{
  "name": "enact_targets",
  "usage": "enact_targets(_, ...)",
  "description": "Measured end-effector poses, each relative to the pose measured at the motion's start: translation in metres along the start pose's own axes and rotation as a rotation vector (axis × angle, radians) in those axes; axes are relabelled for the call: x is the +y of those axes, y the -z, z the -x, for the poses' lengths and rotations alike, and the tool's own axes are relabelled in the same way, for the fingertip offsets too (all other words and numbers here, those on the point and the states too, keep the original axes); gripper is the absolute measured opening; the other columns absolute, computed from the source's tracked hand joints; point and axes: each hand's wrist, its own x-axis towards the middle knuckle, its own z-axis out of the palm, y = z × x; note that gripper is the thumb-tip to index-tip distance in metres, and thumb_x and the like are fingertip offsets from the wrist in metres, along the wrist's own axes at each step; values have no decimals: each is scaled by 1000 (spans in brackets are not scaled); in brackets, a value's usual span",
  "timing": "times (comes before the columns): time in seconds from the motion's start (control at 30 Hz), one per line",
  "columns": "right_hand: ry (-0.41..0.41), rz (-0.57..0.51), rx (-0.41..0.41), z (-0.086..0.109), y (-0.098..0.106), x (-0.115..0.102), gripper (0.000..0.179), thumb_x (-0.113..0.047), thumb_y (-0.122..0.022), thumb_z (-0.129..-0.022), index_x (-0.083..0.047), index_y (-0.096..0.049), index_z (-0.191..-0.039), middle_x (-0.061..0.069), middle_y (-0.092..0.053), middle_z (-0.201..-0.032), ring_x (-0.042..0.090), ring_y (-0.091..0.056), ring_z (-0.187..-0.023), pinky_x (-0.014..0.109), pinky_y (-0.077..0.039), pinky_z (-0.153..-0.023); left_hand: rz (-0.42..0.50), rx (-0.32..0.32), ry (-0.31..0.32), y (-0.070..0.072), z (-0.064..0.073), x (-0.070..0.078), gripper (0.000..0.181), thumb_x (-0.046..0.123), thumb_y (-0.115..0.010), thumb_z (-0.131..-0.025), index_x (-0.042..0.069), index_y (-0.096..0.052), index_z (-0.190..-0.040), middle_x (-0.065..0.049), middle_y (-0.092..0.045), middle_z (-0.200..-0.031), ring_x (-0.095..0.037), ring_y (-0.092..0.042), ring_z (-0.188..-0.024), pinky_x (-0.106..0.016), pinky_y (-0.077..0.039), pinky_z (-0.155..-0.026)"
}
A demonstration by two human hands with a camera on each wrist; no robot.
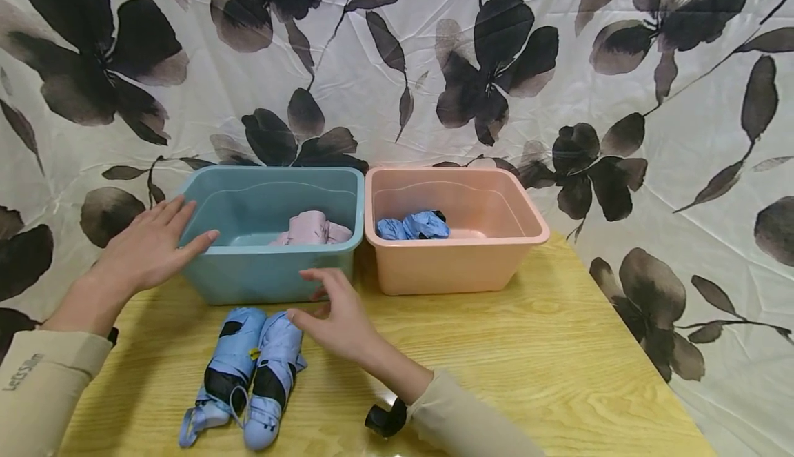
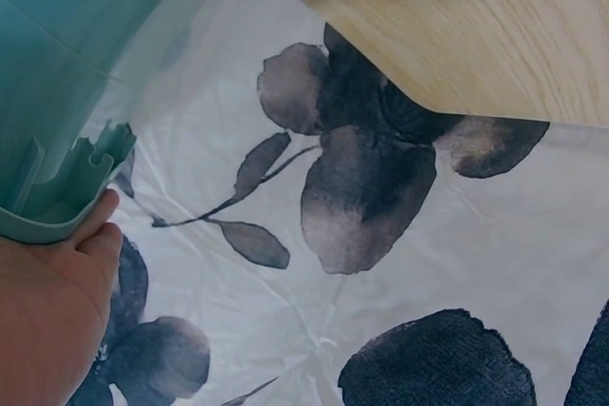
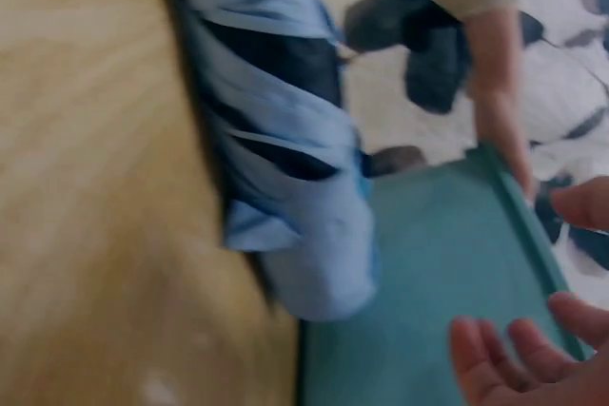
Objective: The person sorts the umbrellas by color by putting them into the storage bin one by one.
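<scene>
Floral cloth [image 1: 422,126] backs a wood-grain desk [image 1: 558,353]. Two furled pale-blue umbrellas [image 1: 273,347], banded black, lie side by side before a teal bin [image 1: 267,274]. Left grip [image 1: 149,247], fingers straight, touches the bin; right grip [image 1: 340,316], thumb and fingers apart, hovers near the umbrellas.

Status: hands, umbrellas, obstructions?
Left hand at teal bin's left rim. Right hand empty, near the umbrellas. Both umbrellas side by side on table, in front of bin. Nothing seen lying on them.
</scene>
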Motion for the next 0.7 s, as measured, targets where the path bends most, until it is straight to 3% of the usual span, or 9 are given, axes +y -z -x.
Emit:
enact_targets(0.13,-111,177,-144,5,-13,9,69,-37,-77,-94,-15,-49,-153,7,-46,-147,18,-57,-120,25,-53,-94,3,-9,2,-1,0,-2,94,62,-34,-107,-13,-15,-160,-41,-11,-164,-61,-11,-150,-72,-10,-120)
enact_targets(0.27,-156,343,-266,6,-26,16,80,-48,-78,-91,-18,-45,-156,6,-41,-153,18,-52,-132,28,-49,-105,8,-15,7,-1,-2,-3,95,63,-35,-107,-13,-14,-160,-40,-9,-165,-60,-9,-151,-72,-8,-120)
enact_targets(0.37,-179,406,-340,5,-34,18,86,-53,-78,-89,-20,-41,-159,7,-38,-157,18,-48,-139,29,-47,-108,9,-11,8,-1,-2,-3,95,63,-35,-107,-13,-14,-160,-40,-9,-165,-60,-9,-151,-72,-8,-120)
enact_targets(0.6,-232,513,-413,0,-46,17,96,-65,-78,-83,-31,-35,-162,8,-35,-164,24,-43,-145,35,-50,-106,6,-3,9,0,0,-1,94,63,-34,-107,-12,-15,-161,-40,-10,-165,-60,-10,-151,-72,-9,-121)
enact_targets(0.7,-247,528,-417,-4,-50,17,99,-67,-79,-80,-36,-33,-162,6,-36,-162,23,-48,-140,34,-52,-102,0,-1,9,1,1,-1,94,62,-34,-107,-13,-15,-160,-40,-10,-165,-61,-11,-151,-72,-10,-121)
